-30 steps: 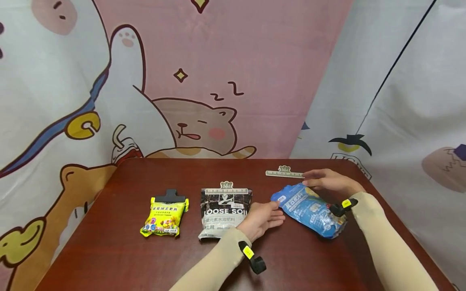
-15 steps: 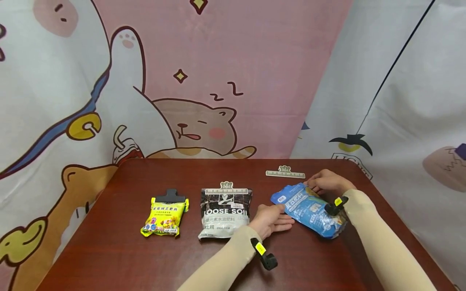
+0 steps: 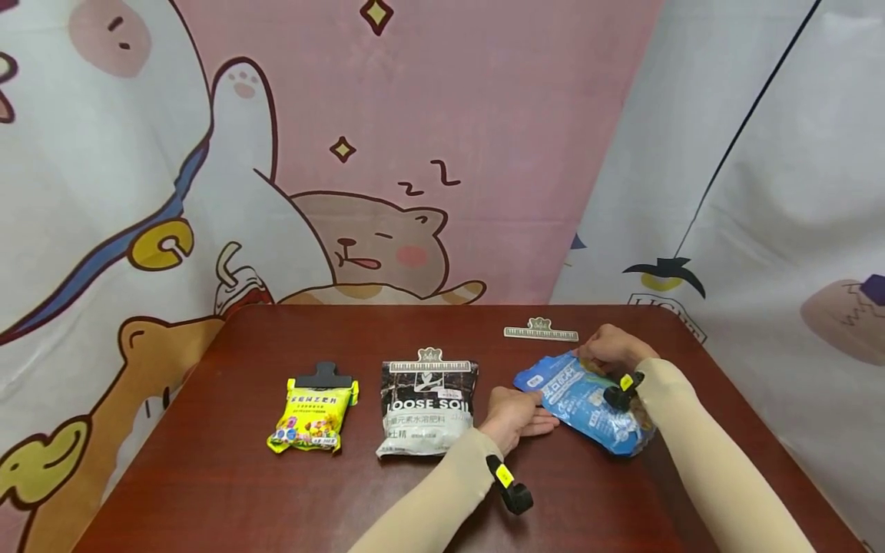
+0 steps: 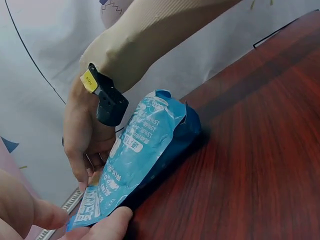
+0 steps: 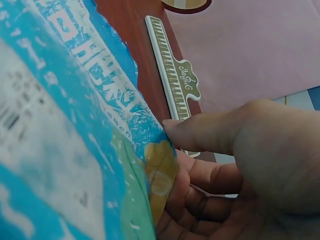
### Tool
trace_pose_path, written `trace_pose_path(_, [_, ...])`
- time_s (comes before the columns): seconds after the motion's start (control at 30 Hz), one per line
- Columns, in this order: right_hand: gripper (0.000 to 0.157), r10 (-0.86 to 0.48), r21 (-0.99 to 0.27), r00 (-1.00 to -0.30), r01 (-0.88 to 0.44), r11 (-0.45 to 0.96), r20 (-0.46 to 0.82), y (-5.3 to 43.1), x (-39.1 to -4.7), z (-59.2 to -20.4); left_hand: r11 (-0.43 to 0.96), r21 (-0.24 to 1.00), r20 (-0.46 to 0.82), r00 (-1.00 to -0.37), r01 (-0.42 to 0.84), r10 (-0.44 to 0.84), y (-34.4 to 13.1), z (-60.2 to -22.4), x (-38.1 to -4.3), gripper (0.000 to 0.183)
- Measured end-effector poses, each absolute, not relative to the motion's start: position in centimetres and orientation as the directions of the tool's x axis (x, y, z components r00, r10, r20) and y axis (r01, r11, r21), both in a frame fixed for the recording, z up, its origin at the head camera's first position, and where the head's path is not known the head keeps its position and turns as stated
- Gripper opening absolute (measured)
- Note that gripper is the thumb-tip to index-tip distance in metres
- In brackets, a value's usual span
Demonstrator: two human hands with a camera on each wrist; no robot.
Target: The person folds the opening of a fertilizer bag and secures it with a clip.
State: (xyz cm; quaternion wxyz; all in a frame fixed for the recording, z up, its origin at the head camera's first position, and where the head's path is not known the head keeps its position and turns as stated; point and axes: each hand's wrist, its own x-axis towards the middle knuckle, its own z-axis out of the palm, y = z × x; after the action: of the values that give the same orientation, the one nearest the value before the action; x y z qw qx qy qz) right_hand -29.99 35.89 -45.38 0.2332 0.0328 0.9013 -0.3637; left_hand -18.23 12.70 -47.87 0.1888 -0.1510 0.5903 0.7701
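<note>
Head view: your right hand (image 3: 608,349), fingers curled, pinches the far edge of the blue bag (image 3: 581,405), which lies between it and your left hand (image 3: 515,418), whose fingers extend straight at the bag's near edge.

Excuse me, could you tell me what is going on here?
A person is handling a blue bag: the right hand holds its far corner, and the left hand is at its left end. A loose clip lies beyond it on the table. The yellow bag wears a black clip, the LOOSE SOIL bag a patterned clip.
</note>
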Motion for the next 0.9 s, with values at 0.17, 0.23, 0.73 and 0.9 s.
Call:
trace_pose_path(0.17, [0.032, -0.11, -0.609, -0.875, 0.233, 0.758, -0.472, 36.3, -29.8, -45.4, -0.294, 0.846, -0.437, -0.894, -0.445, 0.095, 12.9, -48.1, -18.2, 0.018])
trace_pose_path(0.23, [0.038, -0.119, -0.605, -0.871, 0.227, 0.763, -0.476, 36.6, -29.8, -45.4, -0.317, 0.842, -0.431, -0.898, -0.437, 0.093, 13.1, -48.2, -18.1, 0.019])
trace_pose_path(0.73, [0.038, -0.129, -0.651, -0.909, 0.18, 0.737, -0.397, 37.7, -28.8, -45.4, -0.287, 0.877, -0.404, -0.915, -0.384, -0.01, 13.4, -47.5, -18.0, 0.01])
trace_pose_path(0.9, [0.042, -0.102, -0.671, -0.923, 0.191, 0.716, -0.371, 38.0, -28.0, -45.0, -0.289, 0.9, -0.354, -0.934, -0.327, -0.047, 13.1, -47.3, -18.1, 0.006])
